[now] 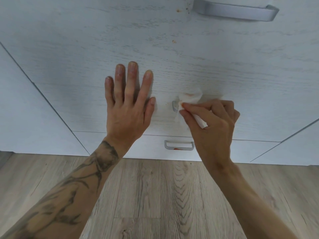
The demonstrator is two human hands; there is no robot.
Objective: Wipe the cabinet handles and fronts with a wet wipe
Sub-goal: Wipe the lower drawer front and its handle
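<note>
Your left hand (128, 107): centre of the frame. Fingers straight and slightly spread, palm flat against the drawer front (69, 66). It holds nothing. The forearm is tattooed.

Your right hand (212, 125): right of centre. Fingers curled, thumb and forefinger pinching the wet wipe (190, 99).

Wet wipe: white and bunched, with orange smears. It is pressed to the drawer front at the middle handle (174, 106), just right of your left thumb. Only the handle's grey left end shows. The wipe and your fingers cover the rest.

Drawer front: pale wood grain, filling the upper half of the frame. There are brown specks (174, 41) at upper centre, and more beside the upper handle.

Upper handle (236, 11): grey metal bar, top right of the frame.

Lower handle (178, 145): small and grey, on the narrow front below, between your two wrists. It has a reddish mark on its lower edge.

Floor (155, 195): wood-look planks across the lower half of the frame.
</note>
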